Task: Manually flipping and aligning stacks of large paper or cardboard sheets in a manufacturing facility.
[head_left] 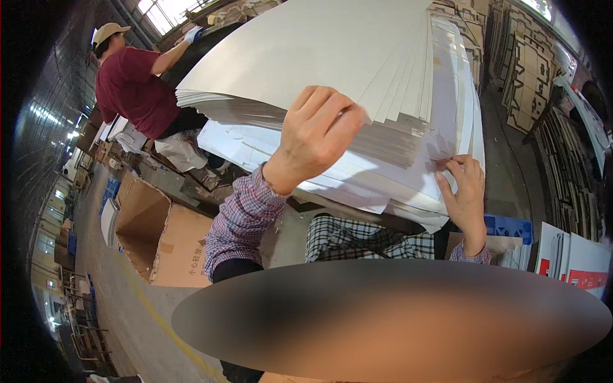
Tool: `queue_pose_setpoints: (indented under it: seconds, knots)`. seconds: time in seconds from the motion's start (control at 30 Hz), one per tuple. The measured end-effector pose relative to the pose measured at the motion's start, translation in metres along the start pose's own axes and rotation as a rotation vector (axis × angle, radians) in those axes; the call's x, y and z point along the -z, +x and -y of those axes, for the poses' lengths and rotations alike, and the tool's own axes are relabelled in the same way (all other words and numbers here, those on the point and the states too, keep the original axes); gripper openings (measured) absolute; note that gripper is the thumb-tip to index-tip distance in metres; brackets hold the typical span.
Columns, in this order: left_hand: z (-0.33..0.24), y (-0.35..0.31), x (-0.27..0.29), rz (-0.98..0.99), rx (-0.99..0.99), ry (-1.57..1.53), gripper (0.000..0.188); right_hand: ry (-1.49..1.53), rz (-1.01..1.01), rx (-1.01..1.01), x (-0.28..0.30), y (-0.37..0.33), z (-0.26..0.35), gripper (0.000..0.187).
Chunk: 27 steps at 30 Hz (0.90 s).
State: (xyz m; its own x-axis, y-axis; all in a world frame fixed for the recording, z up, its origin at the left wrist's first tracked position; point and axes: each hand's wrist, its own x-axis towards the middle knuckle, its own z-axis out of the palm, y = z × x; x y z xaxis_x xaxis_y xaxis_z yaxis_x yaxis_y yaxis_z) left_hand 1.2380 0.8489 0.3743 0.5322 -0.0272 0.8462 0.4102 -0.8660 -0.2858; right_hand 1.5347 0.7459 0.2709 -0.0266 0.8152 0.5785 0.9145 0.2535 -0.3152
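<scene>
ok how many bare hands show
2: the left hand at the near edge of the fanned stack, right hand at the lower white sheets. The co-worker's visible hand looks gloved; the other's hidden.

Free room lay over the bluish-white paper (426,182) between the right hand (468,196) and the thick, fanned off-white sheet stack (300,54), which blocked passage ahead.
</scene>
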Motion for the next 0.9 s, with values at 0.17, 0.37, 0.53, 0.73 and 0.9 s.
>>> queue_pose_setpoints:
  seconds: [0.17, 0.37, 0.53, 0.73, 0.9]
  knots:
    - [-0.007, 0.018, -0.014, 0.04, -0.114, 0.039, 0.024, 0.003, -0.009, 0.014, 0.004, 0.003, -0.005, 0.028]
    - [-0.012, 0.015, -0.023, 0.01, 0.012, 0.129, 0.025, 0.021, -0.008, -0.002, 0.007, 0.003, -0.015, 0.028]
    - [-0.027, 0.035, -0.019, 0.161, 0.043, 0.193, 0.025, 0.019, -0.012, 0.009, 0.013, 0.006, -0.023, 0.028]
    - [-0.036, 0.047, -0.029, 0.201, -0.013, 0.241, 0.024, 0.023, 0.005, 0.001, 0.014, 0.006, -0.028, 0.026]
    - [-0.03, 0.039, -0.03, 0.195, 0.045, 0.278, 0.017, 0.02, 0.019, 0.011, 0.007, 0.005, -0.031, 0.025]
